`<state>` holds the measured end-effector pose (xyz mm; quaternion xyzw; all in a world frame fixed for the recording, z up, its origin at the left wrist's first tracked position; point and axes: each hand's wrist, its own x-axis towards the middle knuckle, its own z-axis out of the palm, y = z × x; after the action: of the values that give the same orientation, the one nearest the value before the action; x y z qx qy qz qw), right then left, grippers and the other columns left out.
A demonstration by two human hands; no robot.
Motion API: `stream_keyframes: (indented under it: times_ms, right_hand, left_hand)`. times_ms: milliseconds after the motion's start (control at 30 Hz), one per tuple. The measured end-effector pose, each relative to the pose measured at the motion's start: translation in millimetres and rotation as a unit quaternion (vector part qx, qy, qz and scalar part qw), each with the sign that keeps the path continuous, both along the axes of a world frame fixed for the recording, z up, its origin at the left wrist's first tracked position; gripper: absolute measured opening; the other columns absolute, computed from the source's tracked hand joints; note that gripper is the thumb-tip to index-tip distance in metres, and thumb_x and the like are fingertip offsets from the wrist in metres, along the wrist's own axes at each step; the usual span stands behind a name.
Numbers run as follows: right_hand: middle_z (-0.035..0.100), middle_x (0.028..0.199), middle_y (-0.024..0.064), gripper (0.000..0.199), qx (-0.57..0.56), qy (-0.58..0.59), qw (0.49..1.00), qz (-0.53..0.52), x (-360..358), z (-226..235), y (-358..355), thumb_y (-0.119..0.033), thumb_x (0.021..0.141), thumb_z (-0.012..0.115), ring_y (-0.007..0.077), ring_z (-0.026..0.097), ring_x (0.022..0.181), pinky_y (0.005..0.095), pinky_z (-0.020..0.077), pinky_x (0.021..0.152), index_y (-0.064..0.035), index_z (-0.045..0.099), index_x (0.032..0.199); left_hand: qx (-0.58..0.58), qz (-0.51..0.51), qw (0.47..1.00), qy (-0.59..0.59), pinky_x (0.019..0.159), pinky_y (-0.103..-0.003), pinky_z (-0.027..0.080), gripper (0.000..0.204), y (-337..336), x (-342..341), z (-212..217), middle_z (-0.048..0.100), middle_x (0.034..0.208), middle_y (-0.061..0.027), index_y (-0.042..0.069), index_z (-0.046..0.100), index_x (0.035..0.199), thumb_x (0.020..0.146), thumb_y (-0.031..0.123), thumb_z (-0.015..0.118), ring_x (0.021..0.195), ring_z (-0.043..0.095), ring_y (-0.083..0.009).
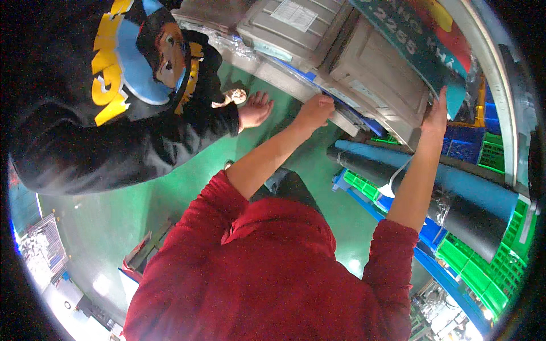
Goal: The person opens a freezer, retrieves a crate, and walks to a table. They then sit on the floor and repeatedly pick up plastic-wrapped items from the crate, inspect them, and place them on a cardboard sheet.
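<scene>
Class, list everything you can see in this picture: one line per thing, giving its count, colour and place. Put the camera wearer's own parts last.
Grey crates: at least two, grey, top centre.
Dark roll: one, black, right.
Blue roll: one, blue, beside the black one.
Lattice crates: several, green and blue, right edge.
Floor: green, centre.
Co-worker: one, black printed top, upper left, open hand near the crates.
Left hand: fist at a crate's lower edge.
Right hand: flat against a crate's side.
Sleeves: red.

white label (294, 14) on grey crate | teal-red sign (418, 42) top right
</scene>
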<state>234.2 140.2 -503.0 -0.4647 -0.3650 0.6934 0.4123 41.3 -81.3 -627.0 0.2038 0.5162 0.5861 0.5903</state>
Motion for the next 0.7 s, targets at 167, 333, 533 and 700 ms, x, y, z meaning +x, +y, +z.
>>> stream_keyframes:
  times_ms: [167, 333, 533, 700]
  right_hand:
    - [0.048, 0.114, 0.0188, 0.043, 0.102, 0.047, 0.986, -0.121, -17.3, 37.4, 56.1, -0.025, 0.086, 0.045, 0.0351, 0.045, 0.108, 0.0469, 0.0376, 0.092, 0.0024, 0.041, 0.118]
    - [0.039, 0.128, 0.0121, 0.044, 0.321, 0.198, 0.923, -0.077, -53.9, 127.4, 46.9, -0.032, 0.087, 0.038, 0.0283, 0.041, 0.115, 0.0445, 0.0333, 0.096, -0.0049, 0.040, 0.122]
    - [0.050, 0.118, 0.0118, 0.040, 0.236, 0.324, 0.909, -0.114, -70.7, 124.8, 67.7, -0.032, 0.086, 0.038, 0.0284, 0.048, 0.108, 0.0481, 0.0377, 0.090, -0.0045, 0.049, 0.113]
    - [0.041, 0.127, 0.0108, 0.047, 0.219, 0.249, 0.937, -0.111, -82.9, 128.0, 50.5, -0.038, 0.087, 0.035, 0.0264, 0.039, 0.117, 0.0459, 0.0325, 0.096, -0.0079, 0.042, 0.121]
  left_hand:
    - [-0.018, 0.034, 0.997, -0.061, 0.075, -0.034, 0.047, 0.038, 13.7, -1.4, 10.7, 0.055, 0.100, -0.0073, 0.005, 0.043, 0.112, 0.082, 0.024, 0.055, 0.092, 0.056, -0.0200]
    - [-0.014, 0.069, 0.976, -0.207, 0.078, -0.035, 0.047, 0.036, 43.5, 16.3, 9.7, 0.053, 0.098, -0.0106, 0.003, 0.041, 0.106, 0.080, 0.020, 0.058, 0.092, 0.055, -0.0213]
    - [-0.006, 0.119, 0.975, -0.187, 0.077, -0.036, 0.050, 0.033, 59.5, 41.6, 1.4, 0.051, 0.094, -0.0098, 0.004, 0.041, 0.100, 0.078, 0.018, 0.061, 0.086, 0.058, -0.0232]
    - [-0.002, 0.150, 0.975, -0.163, 0.068, -0.036, 0.053, 0.033, 42.9, 46.0, 2.4, 0.051, 0.095, -0.0089, 0.005, 0.040, 0.104, 0.080, 0.017, 0.058, 0.086, 0.057, -0.0226]
